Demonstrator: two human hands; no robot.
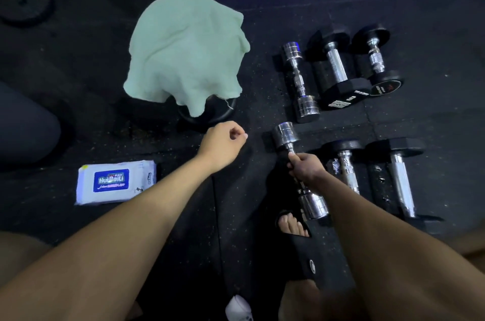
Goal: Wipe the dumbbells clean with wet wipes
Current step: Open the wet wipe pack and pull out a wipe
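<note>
Head view: our right hand (305,167) grips the chrome dumbbell (299,171) bar, left hand (225,143) curled empty; we should fetch a wipe from the wet wipes pack (115,181) at near left.

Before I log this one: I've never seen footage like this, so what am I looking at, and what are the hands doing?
One camera, worn on a person's head, looks down at their two bare arms over a dark gym floor. The right hand grips the handle of a chrome dumbbell. The left hand hovers with fingers curled and seems to hold nothing. Another chrome dumbbell and four black-ended ones lie to the right. A wet wipes pack lies at left, and a pale green towel covers a dark round object.
</note>
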